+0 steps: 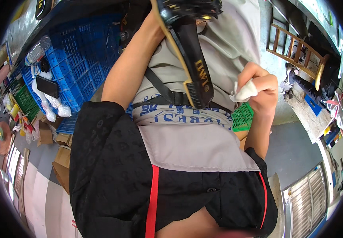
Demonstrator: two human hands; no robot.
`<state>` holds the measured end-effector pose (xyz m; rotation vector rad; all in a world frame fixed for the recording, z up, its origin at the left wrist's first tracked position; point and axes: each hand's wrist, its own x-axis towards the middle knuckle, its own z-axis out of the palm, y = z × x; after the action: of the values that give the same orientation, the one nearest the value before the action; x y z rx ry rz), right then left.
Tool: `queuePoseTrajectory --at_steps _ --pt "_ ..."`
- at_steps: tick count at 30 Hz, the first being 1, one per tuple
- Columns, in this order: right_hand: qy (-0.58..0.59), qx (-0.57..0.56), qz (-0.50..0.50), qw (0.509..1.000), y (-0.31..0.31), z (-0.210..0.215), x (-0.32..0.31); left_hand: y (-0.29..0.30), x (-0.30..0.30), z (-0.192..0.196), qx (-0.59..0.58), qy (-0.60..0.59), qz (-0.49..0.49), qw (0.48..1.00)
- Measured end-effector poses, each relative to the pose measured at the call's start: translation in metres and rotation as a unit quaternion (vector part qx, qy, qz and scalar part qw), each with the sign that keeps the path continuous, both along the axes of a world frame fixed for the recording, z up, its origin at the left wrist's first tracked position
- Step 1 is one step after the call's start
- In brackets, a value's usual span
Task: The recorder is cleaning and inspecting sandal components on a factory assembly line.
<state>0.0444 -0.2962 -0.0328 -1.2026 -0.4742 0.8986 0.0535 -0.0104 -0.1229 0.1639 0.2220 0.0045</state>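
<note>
A black sandal (191,51) with gold lettering on its footbed and a tan edge hangs in front of the grey apron (195,146), heel end pointing toward me. My left hand (154,27) grips it near the strap end at the top of the view; most of its fingers are hidden behind the sandal. The dark strap part is blurred. Off to the right of the sandal, my right hand (260,85) is closed, pinching a crumpled white cloth (244,92) between thumb and fingers. The cloth is apart from the sandal.
Blue plastic crates (80,59) stand at the left, with a clear bottle (38,49) and a black phone-like device (47,86) by them. Cardboard boxes (62,162) lie below. A wooden chair-like frame (296,51) and a cluttered worktop (306,113) are at the right.
</note>
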Motion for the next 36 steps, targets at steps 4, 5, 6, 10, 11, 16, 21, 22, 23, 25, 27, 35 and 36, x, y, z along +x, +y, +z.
queuePoseTrajectory --at_steps 4,5,6,10,11,16,21,22,23,25,27,35,36 --pt "0.079 0.031 -0.086 0.993 0.006 -0.003 0.005 -0.004 0.010 -0.014 0.009 -0.200 0.072 0.977" --pt "0.081 0.040 -0.086 0.992 0.008 -0.004 0.006 0.000 0.009 -0.008 -0.001 -0.202 0.073 0.977" --pt "0.096 0.038 -0.093 0.990 0.010 -0.004 0.011 0.005 0.010 0.000 0.009 -0.203 0.070 0.977" --pt "0.094 0.049 -0.116 0.988 0.014 -0.007 0.012 0.008 0.010 0.025 -0.068 -0.191 0.013 0.979" --pt "0.076 0.065 -0.131 0.986 0.014 -0.008 0.009 0.007 0.008 0.028 -0.102 -0.122 0.015 0.987" --pt "0.165 0.003 -0.224 0.960 0.025 -0.009 -0.006 0.048 -0.040 0.050 0.304 -0.124 -0.038 0.944" --pt "0.215 0.057 -0.179 0.959 0.014 -0.025 -0.003 0.095 -0.068 0.103 0.574 -0.006 -0.212 0.791" --pt "0.205 0.069 -0.171 0.961 0.012 -0.024 -0.002 0.101 -0.069 0.123 0.593 -0.011 -0.195 0.782" --pt "0.214 0.069 -0.169 0.960 0.014 -0.023 0.000 0.110 -0.068 0.142 0.611 -0.018 -0.181 0.771" --pt "0.219 0.075 -0.168 0.958 0.016 -0.023 0.004 0.139 -0.056 0.172 0.647 0.022 -0.094 0.756" --pt "0.220 0.123 -0.155 0.955 0.018 -0.021 0.009 0.173 -0.031 0.196 0.653 -0.006 0.077 0.754" --pt "0.060 0.198 -0.138 0.969 0.047 0.004 0.042 0.215 0.030 0.203 0.744 0.205 0.308 0.556" --pt "0.063 0.185 -0.145 0.970 0.046 0.015 0.042 0.195 0.016 0.202 0.751 0.214 0.303 0.546"
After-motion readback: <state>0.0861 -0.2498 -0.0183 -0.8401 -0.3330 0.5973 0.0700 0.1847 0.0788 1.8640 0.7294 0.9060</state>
